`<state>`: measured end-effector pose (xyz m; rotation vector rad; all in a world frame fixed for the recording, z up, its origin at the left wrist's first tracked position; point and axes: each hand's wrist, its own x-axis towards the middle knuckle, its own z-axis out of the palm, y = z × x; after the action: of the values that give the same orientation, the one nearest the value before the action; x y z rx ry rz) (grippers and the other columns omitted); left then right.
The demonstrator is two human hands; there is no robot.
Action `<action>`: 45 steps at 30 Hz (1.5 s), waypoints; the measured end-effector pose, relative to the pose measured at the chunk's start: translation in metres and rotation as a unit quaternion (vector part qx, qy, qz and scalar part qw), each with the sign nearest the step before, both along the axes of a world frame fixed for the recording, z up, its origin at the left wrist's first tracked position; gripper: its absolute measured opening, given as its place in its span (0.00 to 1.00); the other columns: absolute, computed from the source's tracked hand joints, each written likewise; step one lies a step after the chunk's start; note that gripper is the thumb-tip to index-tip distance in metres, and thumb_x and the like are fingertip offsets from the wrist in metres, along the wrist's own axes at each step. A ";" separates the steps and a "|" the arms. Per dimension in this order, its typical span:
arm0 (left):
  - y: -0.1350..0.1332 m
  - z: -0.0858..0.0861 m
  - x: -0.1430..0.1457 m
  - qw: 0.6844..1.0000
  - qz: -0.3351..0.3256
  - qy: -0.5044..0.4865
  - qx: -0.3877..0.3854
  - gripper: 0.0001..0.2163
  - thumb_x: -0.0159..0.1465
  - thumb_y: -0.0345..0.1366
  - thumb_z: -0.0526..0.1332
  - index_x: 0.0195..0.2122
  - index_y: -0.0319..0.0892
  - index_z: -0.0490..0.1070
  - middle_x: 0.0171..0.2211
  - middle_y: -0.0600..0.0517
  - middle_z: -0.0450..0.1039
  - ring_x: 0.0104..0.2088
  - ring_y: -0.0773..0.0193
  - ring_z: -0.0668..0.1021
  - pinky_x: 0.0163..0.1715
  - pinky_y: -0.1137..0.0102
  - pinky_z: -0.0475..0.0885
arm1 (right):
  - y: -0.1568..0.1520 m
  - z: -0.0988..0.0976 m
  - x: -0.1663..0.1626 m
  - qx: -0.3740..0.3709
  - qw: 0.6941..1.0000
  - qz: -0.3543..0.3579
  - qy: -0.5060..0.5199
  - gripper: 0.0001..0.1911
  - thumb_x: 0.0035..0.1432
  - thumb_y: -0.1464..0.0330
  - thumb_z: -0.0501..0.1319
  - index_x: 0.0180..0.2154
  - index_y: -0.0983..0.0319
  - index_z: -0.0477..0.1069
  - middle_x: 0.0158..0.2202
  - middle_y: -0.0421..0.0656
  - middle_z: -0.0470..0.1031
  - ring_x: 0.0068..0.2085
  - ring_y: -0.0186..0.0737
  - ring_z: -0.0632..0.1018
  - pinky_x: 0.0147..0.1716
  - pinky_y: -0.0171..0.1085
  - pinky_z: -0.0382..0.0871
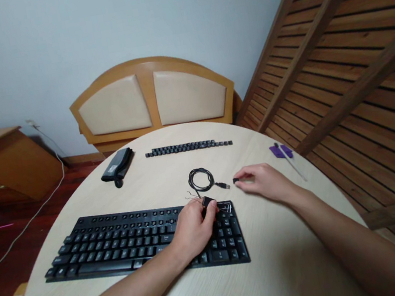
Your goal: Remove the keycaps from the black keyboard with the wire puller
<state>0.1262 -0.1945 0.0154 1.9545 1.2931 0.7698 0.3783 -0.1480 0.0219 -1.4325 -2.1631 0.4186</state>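
A black keyboard [107,266] lies across the near left of the table. Over its right part is my left hand [194,225], closed around a keycap puller with a black handle [207,201] and thin wire prongs [191,195] poking out past the fingers. My fingers hide part of the keys beneath. To the right of the keyboard, my right hand [261,181] pinches a small black keycap [236,180] between thumb and fingertips, close to the USB plug [222,185] of the coiled cable [200,180].
Black keycaps [188,147] stand in rows at the table's far side. A folded black pouch [117,165] rests at the back left. On the right, a thin white stick [293,162] lies over a purple cloth [278,151]. A chair [151,95] is behind the round table [285,264].
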 end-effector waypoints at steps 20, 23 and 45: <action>0.000 0.000 0.000 0.998 -0.005 0.058 0.016 0.17 0.70 0.43 0.50 0.31 0.41 0.72 0.28 0.48 0.72 0.32 0.58 0.75 0.35 0.65 0.68 | 0.132 -0.034 0.039 0.060 0.945 -0.306 -0.096 0.11 0.58 0.65 0.63 0.42 0.57 0.79 0.41 0.45 0.82 0.43 0.48 0.79 0.42 0.41 0.70; 0.000 -0.001 0.000 0.998 -0.009 0.057 0.018 0.18 0.70 0.43 0.50 0.31 0.41 0.73 0.29 0.48 0.72 0.32 0.59 0.75 0.35 0.65 0.68 | 0.142 -0.042 0.035 0.067 0.940 -0.324 -0.082 0.12 0.59 0.64 0.62 0.43 0.57 0.79 0.41 0.45 0.82 0.43 0.47 0.79 0.42 0.41 0.71; 0.001 -0.001 0.000 0.997 -0.011 0.065 0.025 0.17 0.70 0.43 0.50 0.30 0.41 0.73 0.29 0.48 0.73 0.33 0.58 0.76 0.36 0.65 0.69 | 0.146 -0.052 0.033 0.087 0.950 -0.295 -0.046 0.14 0.61 0.62 0.61 0.48 0.55 0.77 0.43 0.46 0.81 0.45 0.48 0.78 0.44 0.42 0.70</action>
<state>0.1260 -0.1940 0.0143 2.0857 1.3369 0.6797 0.4112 -0.0021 -0.0304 -1.9168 -1.6656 -0.0595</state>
